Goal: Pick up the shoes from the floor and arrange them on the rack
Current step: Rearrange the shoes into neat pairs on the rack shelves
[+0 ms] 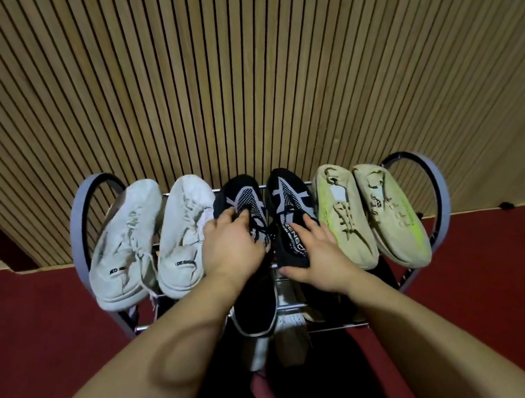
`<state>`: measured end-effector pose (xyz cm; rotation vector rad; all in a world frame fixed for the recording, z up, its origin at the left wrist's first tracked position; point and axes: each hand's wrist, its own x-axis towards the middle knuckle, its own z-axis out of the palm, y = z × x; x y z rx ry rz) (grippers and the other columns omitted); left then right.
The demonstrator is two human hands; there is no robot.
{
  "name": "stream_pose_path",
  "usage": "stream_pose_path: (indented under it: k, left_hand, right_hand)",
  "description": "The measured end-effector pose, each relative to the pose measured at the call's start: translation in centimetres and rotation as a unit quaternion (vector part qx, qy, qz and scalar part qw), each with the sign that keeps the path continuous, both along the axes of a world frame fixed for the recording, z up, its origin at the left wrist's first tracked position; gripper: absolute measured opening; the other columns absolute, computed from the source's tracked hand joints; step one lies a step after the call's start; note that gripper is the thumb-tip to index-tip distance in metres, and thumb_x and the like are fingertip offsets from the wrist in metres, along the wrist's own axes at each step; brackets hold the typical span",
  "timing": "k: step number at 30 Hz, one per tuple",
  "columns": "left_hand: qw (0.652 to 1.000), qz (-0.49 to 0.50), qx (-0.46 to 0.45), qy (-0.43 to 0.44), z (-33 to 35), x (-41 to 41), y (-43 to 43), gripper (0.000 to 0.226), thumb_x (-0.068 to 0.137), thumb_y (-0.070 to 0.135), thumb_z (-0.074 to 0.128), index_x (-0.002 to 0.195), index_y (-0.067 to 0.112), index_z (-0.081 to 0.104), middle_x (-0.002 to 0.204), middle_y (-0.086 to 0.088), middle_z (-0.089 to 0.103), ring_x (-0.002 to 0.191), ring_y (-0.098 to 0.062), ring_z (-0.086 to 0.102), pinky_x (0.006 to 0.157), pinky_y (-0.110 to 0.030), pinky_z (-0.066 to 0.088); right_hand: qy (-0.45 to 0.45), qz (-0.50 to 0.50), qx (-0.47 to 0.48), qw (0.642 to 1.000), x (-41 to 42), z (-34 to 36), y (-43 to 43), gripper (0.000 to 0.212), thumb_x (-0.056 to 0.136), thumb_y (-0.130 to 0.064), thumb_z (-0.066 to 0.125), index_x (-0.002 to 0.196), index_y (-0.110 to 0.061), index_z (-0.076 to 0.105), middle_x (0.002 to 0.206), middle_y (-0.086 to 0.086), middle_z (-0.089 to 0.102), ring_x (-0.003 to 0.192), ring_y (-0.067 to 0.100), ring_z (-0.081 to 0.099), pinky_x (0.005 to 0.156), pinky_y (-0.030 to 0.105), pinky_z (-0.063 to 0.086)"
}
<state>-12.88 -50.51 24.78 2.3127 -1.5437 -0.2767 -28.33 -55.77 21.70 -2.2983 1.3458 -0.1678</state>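
A metal shoe rack point(80, 229) stands against a slatted wooden wall. Its top shelf holds several shoes, toes to the wall. Two white sneakers point(126, 246) point(184, 236) are at the left, two beige shoes with neon yellow streaks point(344, 216) point(392, 212) at the right. In the middle lie two black sneakers with grey mesh. My left hand point(232, 245) grips the left black sneaker point(254, 301) over its laces. My right hand point(315, 256) holds the heel of the right black sneaker point(289, 201), fingers on its collar, thumb under the back.
Red carpet point(510, 279) covers the floor around the rack. Lower rack bars point(331, 328) show below the hands, with dark and white shoes dimly seen on them. My foot point(264, 393) is on the floor in front of the rack.
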Motion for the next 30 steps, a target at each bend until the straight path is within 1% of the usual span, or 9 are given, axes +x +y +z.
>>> stream_pose_path:
  k: [4, 7, 11, 15, 18, 22, 24, 27, 30]
  left_hand:
    - [1.000, -0.001, -0.015, 0.015, -1.2, 0.3, -0.1, 0.058, 0.092, 0.019, 0.049, 0.147, 0.013, 0.030, 0.152, -0.002, 0.033, 0.135, -0.025, 0.032, 0.111, -0.023, 0.018]
    - [0.999, -0.007, -0.028, 0.023, -1.2, 0.3, -0.3, 0.057, 0.092, 0.018, 0.048, 0.146, 0.010, 0.032, 0.150, -0.005, 0.036, 0.135, -0.026, 0.033, 0.111, -0.025, 0.019]
    - [0.986, 0.037, -0.101, 0.124, -1.1, 0.3, -1.5, 0.054, 0.089, 0.008, 0.048, 0.142, 0.005, 0.039, 0.144, -0.011, 0.044, 0.132, -0.027, 0.040, 0.110, -0.027, 0.024]
    - [0.994, 0.061, -0.069, 0.066, -2.8, -0.3, -2.4, 0.054, 0.090, 0.013, 0.047, 0.142, 0.005, 0.037, 0.143, -0.013, 0.043, 0.130, -0.028, 0.038, 0.110, -0.028, 0.020]
    - [0.996, 0.047, -0.053, 0.051, -3.2, -0.3, -2.1, 0.059, 0.094, 0.022, 0.047, 0.147, 0.006, 0.025, 0.149, -0.012, 0.033, 0.137, -0.027, 0.028, 0.113, -0.027, 0.012]
    - [0.986, -0.127, 0.087, 0.059, -2.0, 0.7, 0.4, 0.091, 0.086, 0.052, 0.056, 0.151, 0.024, -0.002, 0.159, -0.011, -0.002, 0.144, -0.029, -0.013, 0.116, -0.034, -0.004]
    - [0.966, -0.207, 0.156, -0.022, -1.4, 2.0, 1.6, 0.103, 0.080, 0.054, 0.063, 0.149, 0.032, -0.009, 0.158, -0.012, -0.010, 0.143, -0.027, -0.022, 0.115, -0.035, -0.009]
    - [0.938, -0.227, 0.164, -0.203, -1.1, 3.7, 1.6, 0.099, 0.079, 0.070, 0.049, 0.150, 0.028, -0.007, 0.159, -0.006, -0.004, 0.145, -0.027, -0.014, 0.112, -0.044, -0.018]
    - [0.942, -0.191, 0.204, -0.186, -1.3, 3.9, 1.2, 0.101, 0.076, 0.078, 0.041, 0.151, 0.025, -0.002, 0.158, 0.004, -0.012, 0.144, -0.028, -0.017, 0.110, -0.062, -0.012]
  right_hand:
    - [-0.010, -0.005, -0.009, 1.000, 0.1, -0.3, 0.3, 0.087, 0.084, -0.046, 0.064, 0.151, -0.026, 0.013, 0.160, 0.002, -0.004, 0.146, 0.029, -0.008, 0.117, 0.036, 0.004]
    - [-0.015, -0.006, -0.031, 0.999, 0.1, -0.4, 0.4, 0.084, 0.085, -0.044, 0.063, 0.151, -0.024, 0.015, 0.159, 0.003, 0.000, 0.145, 0.028, -0.005, 0.117, 0.035, 0.004]
    - [-0.043, -0.034, -0.079, 0.995, 1.1, -0.4, 0.3, 0.079, 0.086, -0.041, 0.062, 0.150, -0.019, 0.020, 0.158, 0.001, 0.007, 0.144, 0.028, 0.000, 0.117, 0.035, 0.006]
    - [0.013, -0.015, -0.068, 0.997, 1.5, -0.4, -0.5, 0.080, 0.087, -0.042, 0.059, 0.151, -0.021, 0.016, 0.159, 0.002, 0.004, 0.145, 0.030, -0.005, 0.117, 0.040, 0.006]
    - [0.029, 0.006, -0.048, 0.998, 1.1, -0.6, -0.7, 0.079, 0.088, -0.044, 0.058, 0.151, -0.024, 0.014, 0.159, 0.000, 0.003, 0.144, 0.032, -0.008, 0.117, 0.039, 0.003]
    - [0.011, 0.034, -0.052, 0.998, 0.8, -0.8, -0.5, 0.075, 0.090, -0.041, 0.057, 0.151, -0.025, 0.016, 0.159, -0.006, 0.008, 0.144, 0.030, -0.010, 0.117, 0.038, 0.001]
    - [-0.002, 0.053, -0.048, 0.997, 0.6, -0.6, -0.6, 0.070, 0.092, -0.039, 0.055, 0.150, -0.024, 0.019, 0.158, -0.011, 0.010, 0.143, 0.029, -0.013, 0.116, 0.039, 0.000]
    - [0.007, 0.070, -0.042, 0.997, 0.9, -0.3, -0.8, 0.067, 0.093, -0.039, 0.052, 0.151, -0.026, 0.019, 0.158, -0.015, 0.009, 0.142, 0.029, -0.016, 0.116, 0.041, -0.003]
    - [0.029, 0.067, -0.035, 0.997, 1.0, 0.0, -1.1, 0.068, 0.094, -0.042, 0.049, 0.151, -0.027, 0.016, 0.158, -0.016, 0.007, 0.142, 0.033, -0.017, 0.116, 0.043, -0.002]
